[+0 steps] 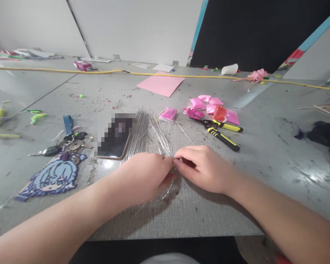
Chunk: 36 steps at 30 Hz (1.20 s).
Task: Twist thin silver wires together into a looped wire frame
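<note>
My left hand point(151, 176) and my right hand point(205, 167) meet fingertip to fingertip above the grey table. Both are closed in a pinch on thin silvery wires point(162, 137), which fan out away from me past the fingers. A few bent wire ends show below my left fingers; the exact pinched spot is partly hidden. Left of them lies a thick bundle of straight wires point(140, 132), its near end covered by my left hand. Beyond my right hand rest pliers point(222, 134) with black and yellow handles.
A phone point(117, 137) lies beside the wire bundle. Keys point(71, 143) with a blue pixel-art charm point(55, 176) are at the left. Several pink packets point(199, 103) sit behind the pliers. Pink paper point(161, 84) and a yellow cord point(154, 74) lie farther back, near a white cup point(229, 69).
</note>
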Each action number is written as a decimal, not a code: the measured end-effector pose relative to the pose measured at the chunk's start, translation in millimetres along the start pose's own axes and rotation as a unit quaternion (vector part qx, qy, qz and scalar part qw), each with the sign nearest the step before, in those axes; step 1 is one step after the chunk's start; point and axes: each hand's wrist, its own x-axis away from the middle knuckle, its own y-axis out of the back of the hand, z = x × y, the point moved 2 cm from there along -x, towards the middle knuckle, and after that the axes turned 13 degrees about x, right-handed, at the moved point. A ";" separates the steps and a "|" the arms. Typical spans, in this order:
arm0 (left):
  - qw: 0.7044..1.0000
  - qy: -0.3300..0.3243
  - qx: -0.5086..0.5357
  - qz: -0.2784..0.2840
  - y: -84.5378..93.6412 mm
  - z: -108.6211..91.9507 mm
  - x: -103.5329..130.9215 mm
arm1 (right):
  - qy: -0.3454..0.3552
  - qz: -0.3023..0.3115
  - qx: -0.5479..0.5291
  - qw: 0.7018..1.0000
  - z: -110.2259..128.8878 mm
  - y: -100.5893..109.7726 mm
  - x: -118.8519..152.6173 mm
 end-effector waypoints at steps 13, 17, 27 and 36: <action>1.000 0.000 -0.005 0.013 1.5 -1.1 0.0 | 0.001 0.016 0.017 1.000 2.3 0.2 -0.2; 1.000 0.001 0.008 0.013 1.9 -0.3 -0.6 | 0.008 0.017 0.017 1.000 1.9 0.1 0.0; 1.000 0.017 0.025 0.009 6.2 1.9 -0.9 | -0.004 -0.009 0.004 1.000 -0.8 0.5 0.9; 1.000 0.008 0.017 0.008 6.3 0.1 -0.8 | 0.002 0.001 0.012 1.000 0.7 0.1 0.8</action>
